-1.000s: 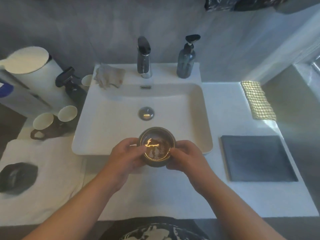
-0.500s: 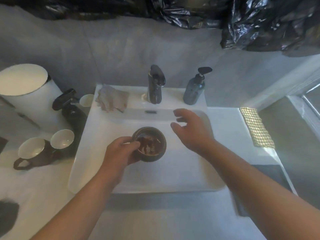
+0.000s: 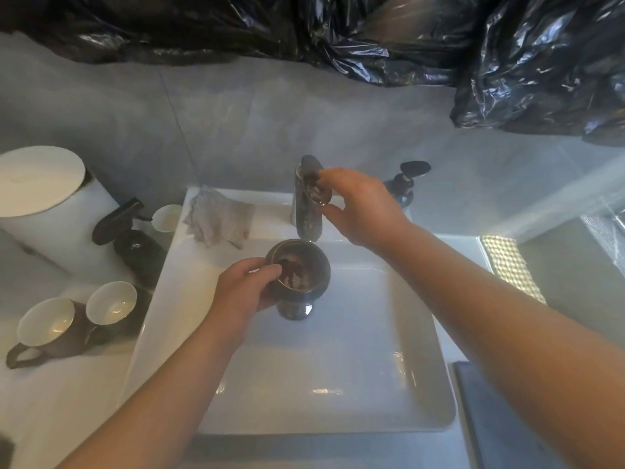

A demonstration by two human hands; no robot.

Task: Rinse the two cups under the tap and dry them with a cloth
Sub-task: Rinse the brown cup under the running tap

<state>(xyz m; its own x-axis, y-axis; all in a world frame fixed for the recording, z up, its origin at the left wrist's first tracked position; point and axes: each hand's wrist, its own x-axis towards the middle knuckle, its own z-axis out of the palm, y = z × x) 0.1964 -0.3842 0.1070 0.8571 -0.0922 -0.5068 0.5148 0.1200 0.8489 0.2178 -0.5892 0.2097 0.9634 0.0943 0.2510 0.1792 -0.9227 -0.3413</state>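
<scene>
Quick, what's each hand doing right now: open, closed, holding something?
Left hand: closed, holding the cup at its rim.
Right hand: fingers and thumb closed on the tap.

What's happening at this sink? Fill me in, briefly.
The person's left hand holds a dark cup over the sink, just under the tap. The right hand grips the tap lever; no running water is visible. A cloth lies on the back ledge, and two mugs stand at left.
</scene>
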